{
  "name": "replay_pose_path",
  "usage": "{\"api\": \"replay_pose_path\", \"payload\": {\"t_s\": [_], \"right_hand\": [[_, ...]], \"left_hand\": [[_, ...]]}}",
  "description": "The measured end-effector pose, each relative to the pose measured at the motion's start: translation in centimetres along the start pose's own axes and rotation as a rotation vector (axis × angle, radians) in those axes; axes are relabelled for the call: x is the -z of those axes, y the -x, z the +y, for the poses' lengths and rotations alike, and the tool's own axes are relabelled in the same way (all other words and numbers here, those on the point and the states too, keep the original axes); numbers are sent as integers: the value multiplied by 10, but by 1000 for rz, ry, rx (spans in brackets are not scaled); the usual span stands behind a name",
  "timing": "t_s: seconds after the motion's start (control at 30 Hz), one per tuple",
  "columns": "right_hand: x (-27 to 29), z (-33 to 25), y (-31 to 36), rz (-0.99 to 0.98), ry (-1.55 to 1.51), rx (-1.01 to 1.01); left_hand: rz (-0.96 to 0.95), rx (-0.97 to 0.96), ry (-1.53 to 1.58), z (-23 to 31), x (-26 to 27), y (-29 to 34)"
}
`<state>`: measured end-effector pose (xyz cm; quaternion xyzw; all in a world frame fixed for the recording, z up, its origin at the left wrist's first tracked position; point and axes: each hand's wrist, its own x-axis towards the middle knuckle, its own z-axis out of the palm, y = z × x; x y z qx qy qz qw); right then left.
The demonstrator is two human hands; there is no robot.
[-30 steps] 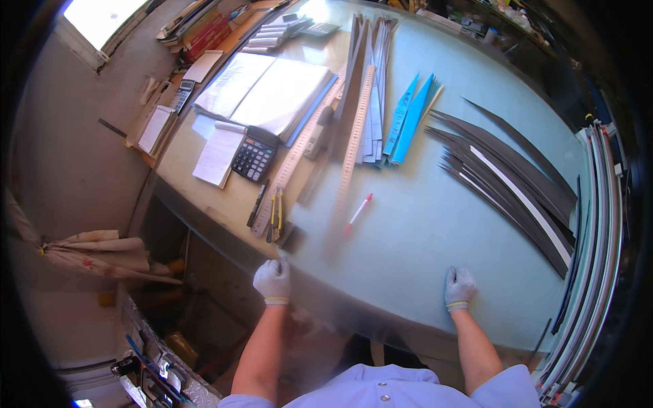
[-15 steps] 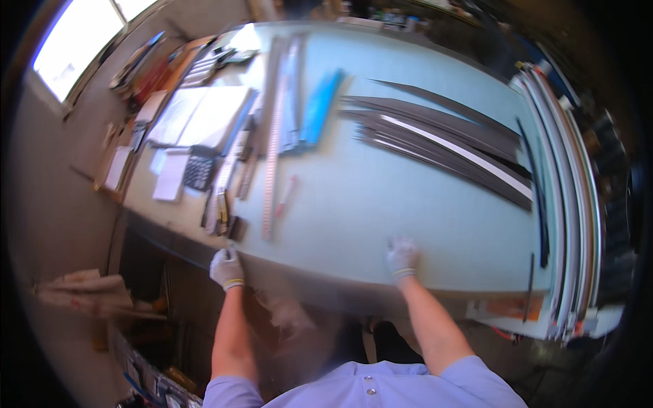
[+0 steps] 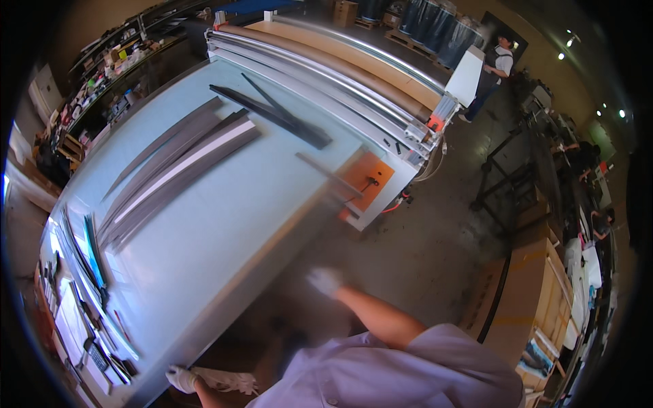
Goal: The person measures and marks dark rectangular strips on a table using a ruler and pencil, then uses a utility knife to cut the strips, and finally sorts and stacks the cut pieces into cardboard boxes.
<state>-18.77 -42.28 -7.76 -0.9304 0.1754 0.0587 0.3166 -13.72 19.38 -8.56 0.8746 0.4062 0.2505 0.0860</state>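
Observation:
My left hand [image 3: 182, 378], in a white glove, is at the near left edge of the pale blue-green table [image 3: 204, 285]. Its fingers are curled in; whatever they hold, if anything, is too small to make out. Crumpled whitish material [image 3: 228, 381] shows beside that wrist. My gloved right hand [image 3: 325, 280] hangs over the floor, apart from the table's long edge, its fingers smeared by motion. Dark grey strips [image 3: 170, 163], with one white strip [image 3: 183, 171] among them, lie bunched across the table. Darker strips [image 3: 272, 115] rest nearer the machine.
A long roller machine [image 3: 326, 75] runs along the table's far end, with an orange panel [image 3: 371, 178] at its near corner. Rulers, a calculator [image 3: 98, 357] and papers crowd the left end. Cardboard [image 3: 524, 285] leans at right. Another person [image 3: 500, 64] stands beyond the machine.
My view has swung right, bringing the roller machine and the other person into sight. My right hand has left the tabletop and is now over the floor. My left hand stays by the table edge.

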Motion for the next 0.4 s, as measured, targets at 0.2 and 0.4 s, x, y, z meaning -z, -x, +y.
{"api": "replay_pose_path", "payload": {"t_s": [0.2, 0.4], "right_hand": [[74, 446, 287, 222, -221, -1066], [152, 497, 380, -978, 650, -930]], "left_hand": [[-567, -108, 265, 206, -17, 240], [-571, -276, -87, 287, 59, 248]]}}
